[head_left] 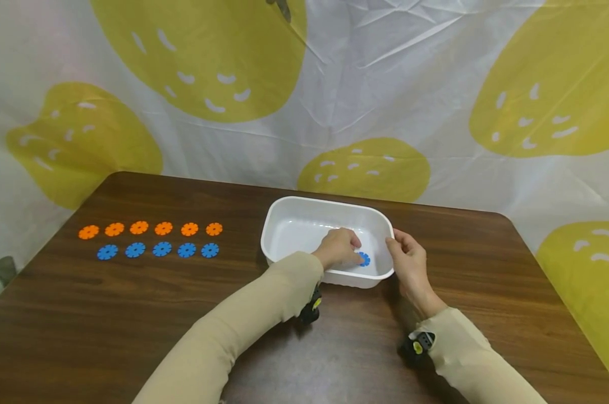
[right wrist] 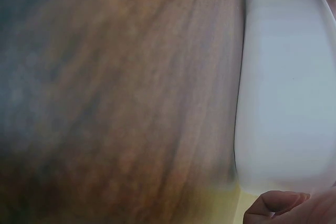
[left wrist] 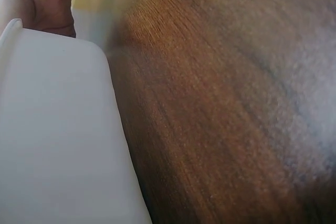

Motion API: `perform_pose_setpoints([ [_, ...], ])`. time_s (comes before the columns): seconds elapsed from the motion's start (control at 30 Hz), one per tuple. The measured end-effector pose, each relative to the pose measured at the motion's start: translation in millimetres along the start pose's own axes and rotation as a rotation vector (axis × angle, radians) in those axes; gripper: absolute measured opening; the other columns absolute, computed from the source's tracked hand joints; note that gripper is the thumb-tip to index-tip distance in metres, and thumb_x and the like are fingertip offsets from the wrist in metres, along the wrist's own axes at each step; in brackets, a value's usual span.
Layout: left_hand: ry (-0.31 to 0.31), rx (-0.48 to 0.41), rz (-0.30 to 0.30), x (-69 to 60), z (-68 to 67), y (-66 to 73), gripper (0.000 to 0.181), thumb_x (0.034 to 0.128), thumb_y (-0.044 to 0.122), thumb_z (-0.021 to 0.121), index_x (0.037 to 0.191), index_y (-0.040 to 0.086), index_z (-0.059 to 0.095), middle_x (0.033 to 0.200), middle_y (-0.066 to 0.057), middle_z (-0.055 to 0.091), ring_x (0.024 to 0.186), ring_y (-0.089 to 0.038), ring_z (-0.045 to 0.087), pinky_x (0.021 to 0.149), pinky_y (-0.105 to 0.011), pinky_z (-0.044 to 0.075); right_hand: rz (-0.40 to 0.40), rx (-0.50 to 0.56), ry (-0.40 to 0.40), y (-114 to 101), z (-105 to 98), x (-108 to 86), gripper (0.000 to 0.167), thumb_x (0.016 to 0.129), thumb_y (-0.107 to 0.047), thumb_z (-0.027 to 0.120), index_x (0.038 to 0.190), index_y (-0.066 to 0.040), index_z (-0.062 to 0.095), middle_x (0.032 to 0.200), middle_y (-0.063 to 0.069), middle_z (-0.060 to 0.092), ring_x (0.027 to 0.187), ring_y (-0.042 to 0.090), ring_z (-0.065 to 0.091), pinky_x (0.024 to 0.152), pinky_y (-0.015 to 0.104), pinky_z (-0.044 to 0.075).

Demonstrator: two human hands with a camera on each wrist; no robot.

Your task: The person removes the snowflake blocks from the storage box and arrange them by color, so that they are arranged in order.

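Observation:
A white plastic basin (head_left: 304, 203) stands on the table. My left hand (head_left: 338, 247) reaches over its near rim and inside, with a gap between thumb and forefinger. At the fingertips, in the right part of the basin, is a blue notched disc (head_left: 365, 259); the hand partly covers it. My right hand (head_left: 410, 264) holds the basin's right rim, thumb on top and fingers outside. In the left wrist view the basin's outer wall (left wrist: 58, 129) hides my left fingers. Part of my right hand (right wrist: 283, 208) shows by the basin's end in the right wrist view.
On the left of the brown wooden table (head_left: 147, 303) lie two rows of flat notched discs: several orange discs (head_left: 139, 227) behind, several blue discs (head_left: 161, 249) in front. A white curtain (head_left: 223, 151) with yellow fruit shapes hangs behind the table's far edge.

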State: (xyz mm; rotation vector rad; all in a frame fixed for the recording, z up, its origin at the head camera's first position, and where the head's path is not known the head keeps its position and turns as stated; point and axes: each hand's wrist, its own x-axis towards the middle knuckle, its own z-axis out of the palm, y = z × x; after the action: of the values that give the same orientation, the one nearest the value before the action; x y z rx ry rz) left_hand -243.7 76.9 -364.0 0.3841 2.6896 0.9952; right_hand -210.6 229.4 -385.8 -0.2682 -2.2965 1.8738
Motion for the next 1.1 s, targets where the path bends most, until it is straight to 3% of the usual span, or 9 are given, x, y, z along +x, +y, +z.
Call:
perform_pose_setpoints([
  [0.3,-0.014,0.135,0.029,-1.0,-1.3,4.1,0.032,0.0785,0.021,0.076,0.106,0.007,0.067,0.104,-0.004,0.067,0.102,-0.020,0.056,0.093,-0.028,0.042,-0.022,0.023,0.009,1.3,0.9,1.1,0.034,0.096,-0.013,0.050,0.123,0.005,0.055,0.092,0.008,0.059,0.074,0.007,0.059,0.066,0.020,0.052],
  [0.5,-0.014,0.131,0.044,-0.6,-0.4,3.3,0.027,0.0784,0.019,0.076,0.101,0.007,0.069,0.102,-0.005,0.066,0.101,-0.021,0.055,0.092,-0.029,0.041,-0.017,0.016,0.002,0.8,0.7,0.8,0.035,0.096,-0.015,0.049,0.124,0.005,0.054,0.097,0.012,0.059,0.076,0.007,0.059,0.067,0.020,0.052],
  [1.1,-0.006,0.159,0.062,-4.5,0.4,3.7,0.029,0.0745,0.021,0.079,0.097,0.007,0.067,0.095,-0.003,0.064,0.095,-0.018,0.054,0.085,-0.026,0.042,-0.014,0.034,0.007,2.8,0.0,0.5,0.034,0.096,-0.013,0.049,0.124,0.005,0.053,0.092,0.005,0.059,0.075,0.005,0.059,0.066,0.019,0.052],
])
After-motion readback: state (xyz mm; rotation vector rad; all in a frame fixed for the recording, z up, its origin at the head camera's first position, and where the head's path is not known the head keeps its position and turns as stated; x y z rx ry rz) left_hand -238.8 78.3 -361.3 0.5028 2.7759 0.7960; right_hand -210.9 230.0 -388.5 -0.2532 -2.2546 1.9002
